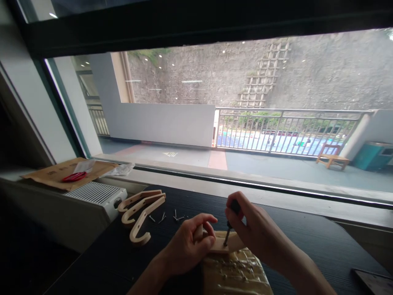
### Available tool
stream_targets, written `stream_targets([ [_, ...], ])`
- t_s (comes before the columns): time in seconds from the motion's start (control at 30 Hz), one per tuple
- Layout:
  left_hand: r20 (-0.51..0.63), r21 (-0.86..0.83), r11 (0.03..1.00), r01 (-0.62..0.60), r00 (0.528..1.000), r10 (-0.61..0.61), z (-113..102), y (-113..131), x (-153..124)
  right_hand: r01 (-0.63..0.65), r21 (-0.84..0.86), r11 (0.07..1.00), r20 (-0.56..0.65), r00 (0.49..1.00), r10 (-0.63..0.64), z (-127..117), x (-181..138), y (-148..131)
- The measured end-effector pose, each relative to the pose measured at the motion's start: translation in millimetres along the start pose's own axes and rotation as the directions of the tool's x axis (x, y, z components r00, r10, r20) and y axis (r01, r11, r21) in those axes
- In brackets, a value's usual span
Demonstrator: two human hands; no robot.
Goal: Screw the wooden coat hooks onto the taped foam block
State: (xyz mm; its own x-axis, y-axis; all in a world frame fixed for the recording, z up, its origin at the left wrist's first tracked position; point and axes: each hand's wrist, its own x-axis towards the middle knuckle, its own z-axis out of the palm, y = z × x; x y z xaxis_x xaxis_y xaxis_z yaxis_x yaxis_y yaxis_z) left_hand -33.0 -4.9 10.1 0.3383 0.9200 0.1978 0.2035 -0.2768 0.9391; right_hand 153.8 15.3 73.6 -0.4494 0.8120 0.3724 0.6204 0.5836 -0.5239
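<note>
My right hand [245,219] is closed round the dark handle of a screwdriver [227,234], whose shaft slants down to the wood below. Its tip meets a pale wooden piece [220,246] that looks like a hook, lying on a block wrapped in brown tape [236,272]. With fingers curled, my left hand [196,239] grips the left end of this piece and hides part of it. Several small screws or nails [242,266] lie on or stick out of the taped block. To the left rest three more wooden hooks [141,227] with holes in them.
Several loose screws [162,217] lie on the black table [172,200] between the hooks and my left hand. Red-handled scissors [74,176] and a brown paper bag [46,174] are on the sill at left. A flat dark device [371,282] lies at lower right. A window closes off the far side.
</note>
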Motion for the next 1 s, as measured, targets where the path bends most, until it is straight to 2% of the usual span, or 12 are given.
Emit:
stream_targets([
  [0.2, 0.009, 0.076, 0.997, 0.007, 1.0, -0.007, -1, 1, 0, 0.003, -0.006, 1.0, 0.03, 1.0, -0.003, -10, -3, -6],
  [0.4, 0.0, 0.242, 0.97, -0.03, 1.0, 0.031, -4, -11, 2, -0.051, -0.032, 0.998, -0.005, 0.999, 0.051, -11, -3, -7],
  [0.47, -0.03, 0.407, 0.901, -0.153, 0.983, 0.18, -6, -13, 2, -0.06, -0.027, 0.998, -0.013, 0.998, 0.059, -11, -2, -7],
  [0.5, -0.032, 0.509, 0.827, -0.238, 0.955, 0.295, -6, -12, 2, -0.058, -0.024, 0.998, -0.015, 0.998, 0.058, -11, -3, -8],
  [0.57, 0.024, 0.676, 0.625, -0.389, 0.86, 0.51, -6, -5, 2, -0.044, -0.023, 0.999, -0.002, 0.999, 0.044, -14, -4, -10],
  [0.63, 0.123, 0.748, 0.464, -0.475, 0.786, 0.606, -3, 4, 1, -0.022, -0.03, 0.999, 0.022, 0.999, 0.023, -17, -6, -11],
  [0.7, 0.222, 0.767, 0.381, -0.517, 0.77, 0.598, 1, 11, 1, -0.01, -0.042, 0.999, 0.041, 0.999, 0.012, -20, -8, -12],
  [0.83, 0.332, 0.772, 0.328, -0.545, 0.785, 0.524, 3, 11, 2, -0.038, -0.051, 0.998, 0.036, 0.999, 0.04, -19, -9, -13],
  [0.9, 0.313, 0.78, 0.328, -0.533, 0.786, 0.533, 0, 8, 2, -0.05, -0.056, 0.997, 0.027, 0.998, 0.051, -16, -7, -13],
  [1.0, 0.216, 0.8, 0.36, -0.48, 0.79, 0.574, -7, 1, 1, -0.058, -0.08, 0.995, 0.015, 0.998, 0.06, -13, -5, -13],
])
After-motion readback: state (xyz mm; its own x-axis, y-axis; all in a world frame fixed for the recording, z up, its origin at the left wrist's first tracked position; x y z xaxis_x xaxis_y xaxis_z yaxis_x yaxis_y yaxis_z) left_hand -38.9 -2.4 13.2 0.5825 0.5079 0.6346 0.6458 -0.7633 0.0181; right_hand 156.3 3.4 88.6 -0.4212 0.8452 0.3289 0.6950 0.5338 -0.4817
